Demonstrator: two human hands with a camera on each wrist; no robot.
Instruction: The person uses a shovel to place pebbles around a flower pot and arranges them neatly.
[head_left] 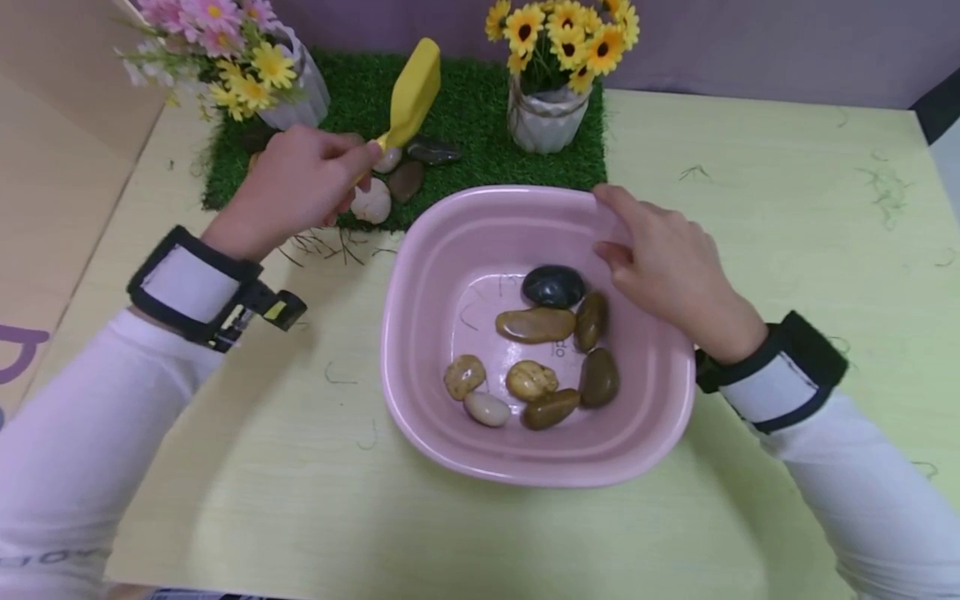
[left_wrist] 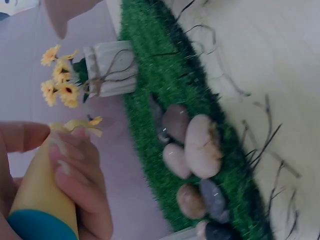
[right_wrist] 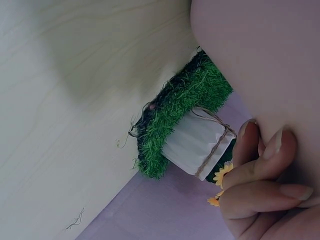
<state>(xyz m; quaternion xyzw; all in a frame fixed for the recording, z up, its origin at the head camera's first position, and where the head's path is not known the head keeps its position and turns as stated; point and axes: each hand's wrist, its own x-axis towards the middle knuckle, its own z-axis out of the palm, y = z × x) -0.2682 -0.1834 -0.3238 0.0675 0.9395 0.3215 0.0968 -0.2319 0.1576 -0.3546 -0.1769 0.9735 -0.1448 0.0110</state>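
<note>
My left hand (head_left: 300, 183) grips a yellow toy shovel (head_left: 415, 92) above the artificial turf, blade pointing up and away. In the left wrist view, its yellow handle (left_wrist: 47, 187) with a teal end lies within the curled fingers. Below this hand several stones lie on the turf, among them a white one (head_left: 371, 201). My right hand (head_left: 667, 258) holds the right far rim of a pink basin (head_left: 423, 333), thumb on the inner side. Inside the basin rest a black stone (head_left: 553, 287), a long brown stone (head_left: 536, 326) and several smaller ones.
Artificial turf (head_left: 480, 100) lies along the back of the pale table (head_left: 300, 483). On it stand a white pot (head_left: 551, 121) of yellow flowers and, at the left, another pot (head_left: 303, 87) of pink and yellow flowers. Loose dark strands (head_left: 326, 243) are scattered about.
</note>
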